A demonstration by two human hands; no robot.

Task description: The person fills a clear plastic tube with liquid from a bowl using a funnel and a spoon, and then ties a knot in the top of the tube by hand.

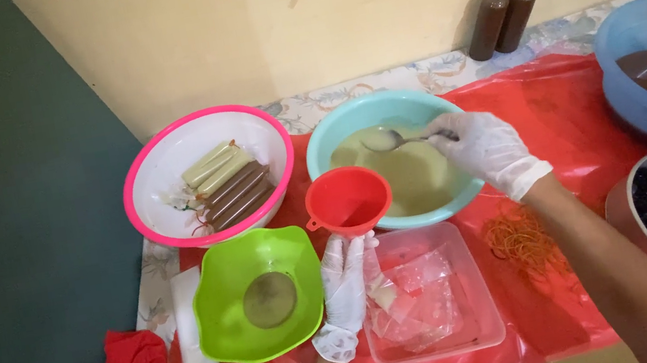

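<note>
Table (pixel 563 93): covered in glossy red plastic sheet, set against a cream wall. Red funnel (pixel 348 201): gripped by gloved left hand (pixel 345 290). Metal spoon (pixel 389 141): pinched by gloved right hand (pixel 486 147) over pale liquid in the teal bowl (pixel 348 116).

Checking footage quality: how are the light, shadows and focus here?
Head view: soft, even light; two dark brown bottles cast faint shadows on the yellow wall; mild sheen on the red plastic sheet; red funnel and gloved hands sharp; straight edges bend slightly near the corners.
</note>
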